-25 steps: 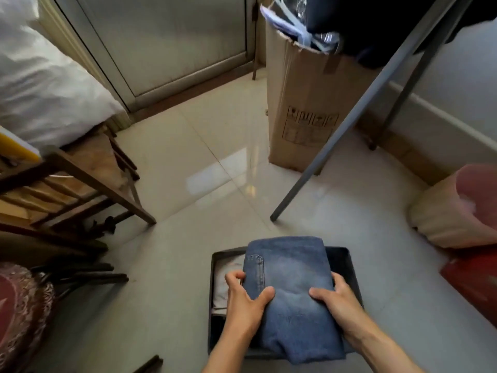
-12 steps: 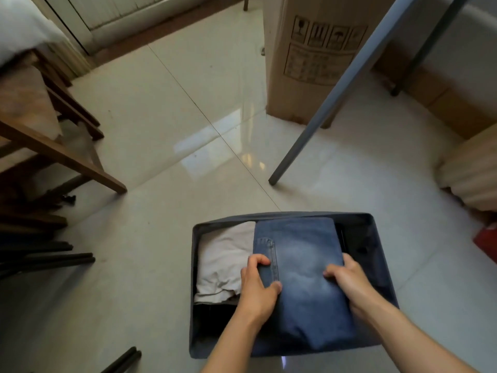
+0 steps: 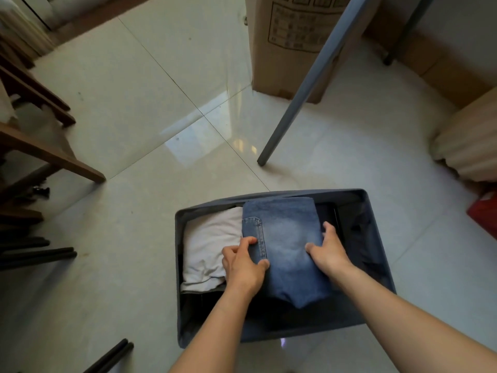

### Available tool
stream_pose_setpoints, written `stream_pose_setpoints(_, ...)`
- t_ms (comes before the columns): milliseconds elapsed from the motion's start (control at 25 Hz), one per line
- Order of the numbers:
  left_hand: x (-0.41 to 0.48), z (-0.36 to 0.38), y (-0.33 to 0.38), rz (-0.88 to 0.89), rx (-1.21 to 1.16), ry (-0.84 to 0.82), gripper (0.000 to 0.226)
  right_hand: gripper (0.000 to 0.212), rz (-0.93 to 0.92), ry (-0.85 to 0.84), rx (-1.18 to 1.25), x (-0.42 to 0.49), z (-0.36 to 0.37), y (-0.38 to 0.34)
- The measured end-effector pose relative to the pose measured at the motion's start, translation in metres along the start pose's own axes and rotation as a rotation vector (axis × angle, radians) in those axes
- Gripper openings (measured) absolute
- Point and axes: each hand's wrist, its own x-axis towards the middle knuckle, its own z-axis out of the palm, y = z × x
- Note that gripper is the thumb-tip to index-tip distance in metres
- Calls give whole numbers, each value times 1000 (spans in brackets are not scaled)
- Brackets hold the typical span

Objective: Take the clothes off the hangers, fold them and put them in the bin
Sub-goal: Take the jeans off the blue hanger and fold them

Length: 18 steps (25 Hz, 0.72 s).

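Left of the bin (image 3: 379, 251), matte brown wooden furniture legs (image 3: 53, 160) stand on glossy pale floor tiles (image 3: 129, 98); open floor lies between them and the bin.

The bin is a soft-sided rectangle of grey fabric; its rim bows slightly. Against its left wall lies a white garment (image 3: 209, 243), folded, limp and creased. Just right of that are the folded jeans (image 3: 287, 238), a faded blue denim slab in the bin's middle with a stitched pocket at the left edge.

Our left hand (image 3: 242, 262) grips the jeans' left edge, thumb on the denim, fingers curled by the pocket; our right hand (image 3: 328, 251) grips the right edge, thumb on top, fingers wrapped down the side.

A dark gap runs from the jeans to the bin's right wall; we cannot tell what is in it.

Beyond the far rim stand a slanted grey metal pole (image 3: 304, 84) and a cardboard box (image 3: 282, 63); right of the bin sits a ribbed beige container (image 3: 468, 146).
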Motion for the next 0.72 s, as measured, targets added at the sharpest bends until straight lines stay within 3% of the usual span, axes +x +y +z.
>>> stream_pose_setpoints(80, -15, -11, 14, -32, -18, 9, 48, 76, -2, 66, -4, -20, -10, -6)
stream_pose_setpoints(400, -116, -60, 102, -48, -487, -83, 11, 48, -87, 65, 199, -139, -66, -59)
stream_pose_setpoints(720, -296, -133, 198, 122, -626, -180, 15, 25, -179, 34, 558, -310, -182, -107)
